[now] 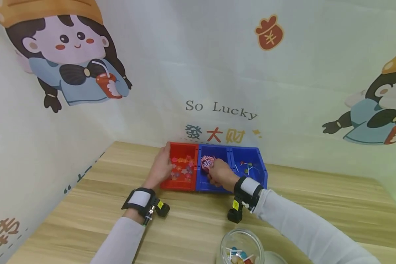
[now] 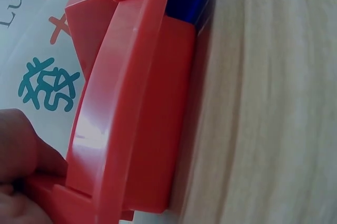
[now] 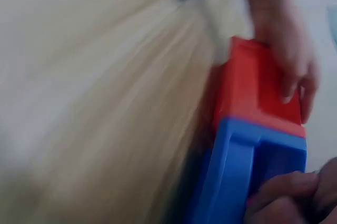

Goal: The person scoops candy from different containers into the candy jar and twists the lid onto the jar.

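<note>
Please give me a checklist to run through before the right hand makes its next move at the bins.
1. Red bin steadied: ok, the left hand grips its outer side.
2. Right hand free: not ok, its curled fingers hold a pink-and-white swirl candy.
3. Swirl candy over the middle blue bin: ok.
4. Middle bin's floor clear beneath the hand: cannot tell, the hand hides part of it.
5. Star-shaped pieces within the red bin: ok.
6. Glass jar emptied: not ok, small lollipops show inside.
</note>
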`<state>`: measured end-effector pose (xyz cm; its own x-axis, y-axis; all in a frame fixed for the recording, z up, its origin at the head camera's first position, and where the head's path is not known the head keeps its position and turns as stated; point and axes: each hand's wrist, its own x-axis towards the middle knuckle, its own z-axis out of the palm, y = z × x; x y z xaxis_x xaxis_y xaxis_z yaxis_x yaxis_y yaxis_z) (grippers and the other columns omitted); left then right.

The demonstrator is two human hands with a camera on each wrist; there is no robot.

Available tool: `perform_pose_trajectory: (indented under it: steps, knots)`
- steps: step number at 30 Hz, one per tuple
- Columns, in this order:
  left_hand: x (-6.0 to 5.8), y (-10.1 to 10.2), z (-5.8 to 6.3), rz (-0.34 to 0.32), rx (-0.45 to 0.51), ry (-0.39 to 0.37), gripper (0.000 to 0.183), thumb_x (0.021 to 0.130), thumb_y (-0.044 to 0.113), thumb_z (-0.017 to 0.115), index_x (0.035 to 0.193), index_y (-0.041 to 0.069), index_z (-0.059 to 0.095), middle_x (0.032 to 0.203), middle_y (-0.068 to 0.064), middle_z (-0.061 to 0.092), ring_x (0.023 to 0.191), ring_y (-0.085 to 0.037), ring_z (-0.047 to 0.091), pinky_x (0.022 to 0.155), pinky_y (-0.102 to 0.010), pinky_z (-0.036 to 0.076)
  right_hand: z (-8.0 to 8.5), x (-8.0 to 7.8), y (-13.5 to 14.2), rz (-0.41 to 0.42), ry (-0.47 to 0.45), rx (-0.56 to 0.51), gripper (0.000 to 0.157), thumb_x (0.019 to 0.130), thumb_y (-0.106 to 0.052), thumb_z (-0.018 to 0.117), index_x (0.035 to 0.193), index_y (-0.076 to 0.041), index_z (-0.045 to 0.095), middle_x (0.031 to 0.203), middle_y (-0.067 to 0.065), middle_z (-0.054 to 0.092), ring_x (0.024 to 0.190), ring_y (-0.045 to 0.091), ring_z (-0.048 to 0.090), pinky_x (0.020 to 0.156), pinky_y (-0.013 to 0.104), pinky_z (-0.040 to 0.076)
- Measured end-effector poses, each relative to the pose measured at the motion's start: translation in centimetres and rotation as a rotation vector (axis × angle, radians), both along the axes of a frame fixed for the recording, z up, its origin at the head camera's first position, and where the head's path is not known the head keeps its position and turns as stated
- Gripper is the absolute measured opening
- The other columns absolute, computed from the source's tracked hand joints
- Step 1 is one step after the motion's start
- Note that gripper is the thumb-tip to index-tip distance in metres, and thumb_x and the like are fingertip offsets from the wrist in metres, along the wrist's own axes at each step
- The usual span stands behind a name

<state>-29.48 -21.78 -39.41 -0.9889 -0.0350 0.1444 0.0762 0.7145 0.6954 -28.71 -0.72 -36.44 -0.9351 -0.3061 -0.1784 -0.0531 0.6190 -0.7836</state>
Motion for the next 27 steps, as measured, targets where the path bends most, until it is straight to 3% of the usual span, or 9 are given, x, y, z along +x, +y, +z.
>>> perform_pose_trajectory:
  steps: [2,4,5,8,11,13,21,27]
  knots:
    - [0.0,-0.1,-0.1,0.003,-0.012,0.014,0.076,0.087,-0.007,0.055,0.15,-0.007,0.012,0.149,-0.028,0.03,0.134,-0.04,0.036,0.115,-0.051,0.028,0.0,0.1,0.2,0.049,0.174,0.185,0.026,0.086,0.004,0.047,0.064,-0.008,0.043,0.059,0.001,0.042,0.048,0.012,0.037,0.042,0.021,0.028]
    - [-0.1,-0.3,0.0,0.007,-0.02,0.028,0.076,0.087,-0.007,0.055,0.15,-0.007,0.013,0.148,-0.029,0.03,0.132,-0.04,0.038,0.115,-0.051,0.028,0.1,0.2,0.4,0.062,0.25,0.28,0.027,0.086,0.003,0.051,0.062,-0.008,0.045,0.059,0.001,0.042,0.047,0.013,0.039,0.041,0.021,0.029]
    - [-0.1,-0.3,0.0,0.01,-0.018,0.03,0.076,0.087,-0.008,0.055,0.15,-0.007,0.013,0.148,-0.028,0.031,0.132,-0.039,0.038,0.115,-0.05,0.028,0.2,0.2,0.4,0.058,0.23,0.274,0.025,0.087,0.002,0.05,0.064,-0.007,0.046,0.059,0.001,0.043,0.047,0.013,0.039,0.041,0.021,0.03]
    - [0.0,-0.3,0.0,0.009,-0.012,0.024,0.075,0.087,-0.008,0.054,0.15,-0.007,0.013,0.148,-0.028,0.031,0.132,-0.039,0.038,0.115,-0.051,0.028,0.5,0.2,0.3,-0.015,0.014,0.069,0.022,0.091,0.003,0.044,0.071,-0.004,0.05,0.058,0.002,0.048,0.043,0.012,0.038,0.037,0.021,0.029]
    - [0.1,-0.2,0.0,0.011,0.004,-0.006,0.076,0.088,-0.008,0.054,0.151,-0.005,0.011,0.149,-0.027,0.03,0.133,-0.039,0.037,0.115,-0.051,0.028,0.5,0.2,0.2,-0.091,-0.137,-0.111,0.026,0.092,0.005,0.037,0.069,-0.005,0.044,0.06,0.003,0.047,0.044,0.01,0.035,0.037,0.021,0.024]
    - [0.2,-0.1,0.0,0.018,0.012,-0.011,0.077,0.087,-0.008,0.054,0.151,-0.005,0.011,0.149,-0.027,0.03,0.132,-0.039,0.038,0.115,-0.051,0.028,0.3,0.3,0.2,-0.119,-0.189,-0.191,0.031,0.094,0.005,0.034,0.066,-0.009,0.037,0.061,0.003,0.046,0.045,0.01,0.033,0.038,0.02,0.023]
    - [0.3,0.1,-0.3,0.041,0.048,-0.014,0.076,0.088,-0.009,0.053,0.151,-0.003,0.011,0.146,-0.025,0.034,0.128,-0.037,0.04,0.114,-0.052,0.031,0.5,1.2,0.7,-0.149,-0.215,-0.283,0.028,0.097,0.001,0.031,0.072,-0.009,0.037,0.066,0.004,0.048,0.05,0.011,0.038,0.041,0.021,0.026]
    - [0.2,0.2,-0.3,0.049,0.089,-0.009,0.072,0.091,-0.007,0.047,0.152,-0.001,0.011,0.149,-0.024,0.031,0.131,-0.037,0.038,0.114,-0.052,0.03,1.6,1.4,1.7,-0.17,-0.227,-0.314,0.023,0.102,-0.008,0.025,0.096,-0.002,0.046,0.068,0.002,0.047,0.051,0.011,0.037,0.044,0.022,0.027]
